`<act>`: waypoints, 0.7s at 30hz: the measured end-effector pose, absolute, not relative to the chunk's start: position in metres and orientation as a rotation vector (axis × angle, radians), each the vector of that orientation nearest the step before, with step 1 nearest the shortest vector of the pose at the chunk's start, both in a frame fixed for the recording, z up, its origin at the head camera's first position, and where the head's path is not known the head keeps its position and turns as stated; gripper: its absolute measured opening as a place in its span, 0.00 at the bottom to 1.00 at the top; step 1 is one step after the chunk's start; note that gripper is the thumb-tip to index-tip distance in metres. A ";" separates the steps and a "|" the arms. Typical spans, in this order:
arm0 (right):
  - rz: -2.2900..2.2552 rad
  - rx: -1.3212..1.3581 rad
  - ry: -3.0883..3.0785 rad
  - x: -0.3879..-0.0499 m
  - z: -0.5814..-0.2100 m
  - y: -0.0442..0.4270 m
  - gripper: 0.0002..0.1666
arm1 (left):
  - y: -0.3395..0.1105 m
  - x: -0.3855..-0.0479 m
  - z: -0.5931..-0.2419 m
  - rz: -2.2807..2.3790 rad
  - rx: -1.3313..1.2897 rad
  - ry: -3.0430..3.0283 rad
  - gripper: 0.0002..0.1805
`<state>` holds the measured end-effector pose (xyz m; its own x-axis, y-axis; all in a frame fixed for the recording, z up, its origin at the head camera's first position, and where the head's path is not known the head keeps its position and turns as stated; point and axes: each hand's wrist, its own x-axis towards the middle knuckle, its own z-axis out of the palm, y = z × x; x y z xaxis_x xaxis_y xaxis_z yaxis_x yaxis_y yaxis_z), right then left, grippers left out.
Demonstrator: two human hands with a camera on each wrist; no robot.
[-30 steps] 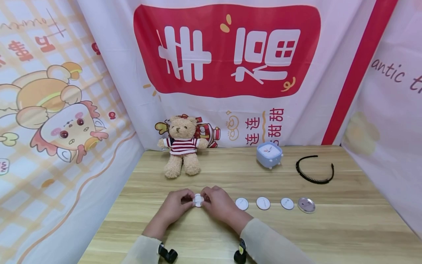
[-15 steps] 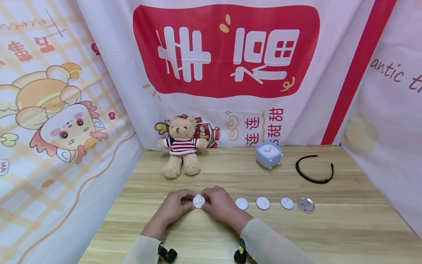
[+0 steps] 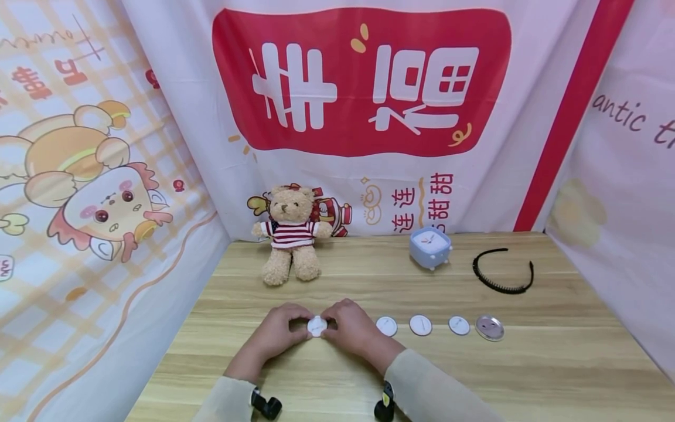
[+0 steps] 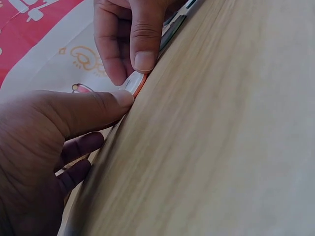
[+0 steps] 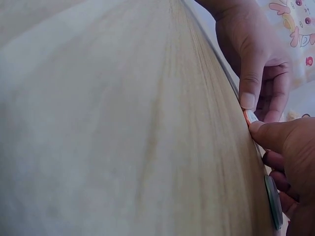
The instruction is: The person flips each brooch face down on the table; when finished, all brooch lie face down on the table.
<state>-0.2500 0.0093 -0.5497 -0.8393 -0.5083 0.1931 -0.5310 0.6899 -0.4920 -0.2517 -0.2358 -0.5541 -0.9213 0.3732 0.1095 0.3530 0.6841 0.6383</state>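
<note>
A small round button badge lies white back up at the front middle of the table, pinched by both hands from opposite sides. My left hand holds its left edge between thumb and fingers. My right hand grips the right edge the same way. In the left wrist view the badge shows an orange-red rim close to the wood, with both thumbs at it. The right wrist view shows the same badge between the two thumbs. Its front faces down and is hidden.
Right of my hands, three white-backed badges and a larger silver-backed one lie in a row. Behind stand a teddy bear and a blue clock. A black headband lies back right. Printed cloth walls the table.
Between the fingers, the badge has shifted slightly toward me, and more of its white back shows than a second ago. Both hands have stayed nearly in place. The other badges have not moved.
</note>
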 end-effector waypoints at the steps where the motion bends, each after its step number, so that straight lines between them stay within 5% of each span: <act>1: 0.854 0.876 -2.852 -0.250 -0.550 0.009 0.18 | -0.236 -0.252 -0.554 1.072 0.615 2.851 0.18; 21: 0.974 0.869 -2.850 -0.256 -0.553 0.018 0.19 | -0.231 -0.258 -0.550 1.027 0.634 2.851 0.20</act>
